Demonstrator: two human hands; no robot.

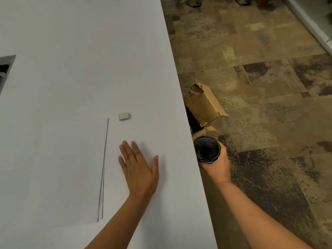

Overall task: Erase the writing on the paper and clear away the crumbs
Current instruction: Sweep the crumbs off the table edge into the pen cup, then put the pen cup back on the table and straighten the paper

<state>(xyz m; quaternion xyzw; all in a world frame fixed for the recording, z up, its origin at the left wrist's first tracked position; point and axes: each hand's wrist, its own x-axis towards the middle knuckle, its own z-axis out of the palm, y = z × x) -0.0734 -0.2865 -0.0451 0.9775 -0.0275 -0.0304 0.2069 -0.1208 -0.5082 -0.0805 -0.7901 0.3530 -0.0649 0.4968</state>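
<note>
Head: left hand (139, 169) flat, open on table (71, 51); right hand (218, 163) grips mesh cup (206, 149).

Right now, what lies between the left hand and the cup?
Only bare white table between the left hand and the black mesh cup, held below the edge, in the head view.

- My left hand (139, 169) lies flat, palm down, fingers stretched forward and slightly spread, thumb out to the right.
- My left forearm runs bare from the bottom edge.
- My right hand (216, 163) is curled in a grip, held lower, forearm bare and extended forward.
</note>
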